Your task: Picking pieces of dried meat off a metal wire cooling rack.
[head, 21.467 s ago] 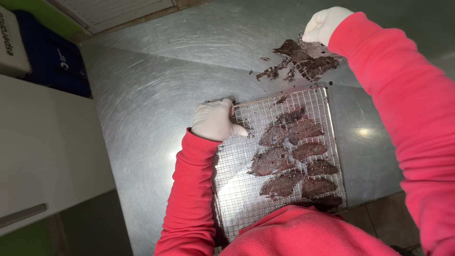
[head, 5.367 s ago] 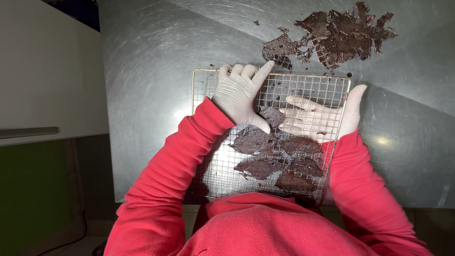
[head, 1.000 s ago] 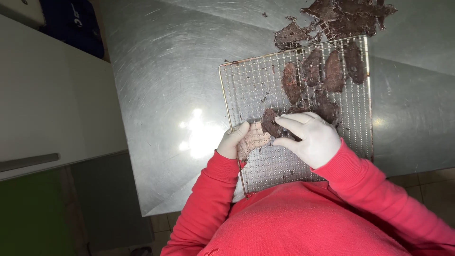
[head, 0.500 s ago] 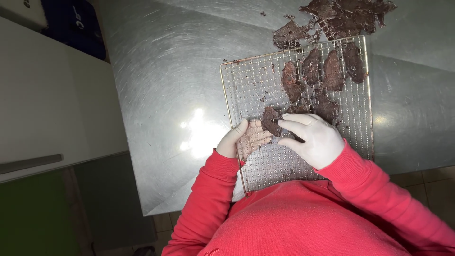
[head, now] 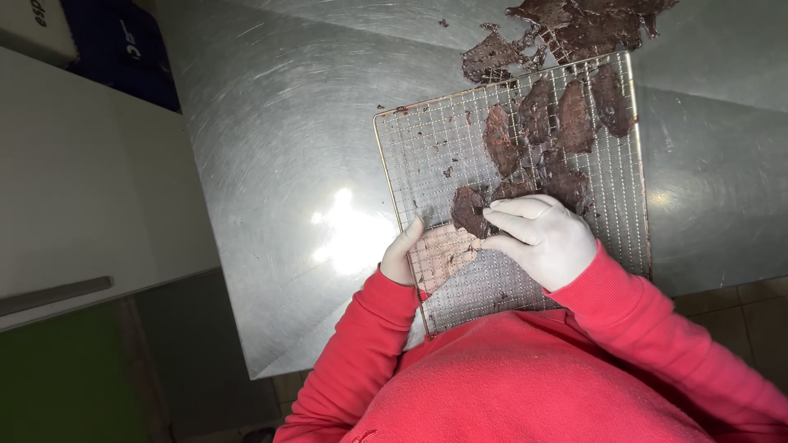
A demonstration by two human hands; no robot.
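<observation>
A wire mesh rack (head: 427,139) rests on a steel table, with several dark flat dried pieces (head: 566,115) stuck to its far half. My left hand (head: 427,250), in a white glove, lies under the rack's near left part and holds it, fingers showing through the mesh. On top of the rack my gloved right hand (head: 542,234) pinches the edge of one dark piece (head: 468,209) near the rack's middle.
A heap of the same dark pieces (head: 574,25) lies on the steel table (head: 279,123) beyond the rack's far edge. A white cabinet top (head: 74,189) stands to the left, with a dark blue box (head: 123,49) at the far left corner.
Over the last second the rack and both hands have stayed almost where they were. My right fingers have shifted slightly on the dark piece near the middle.
</observation>
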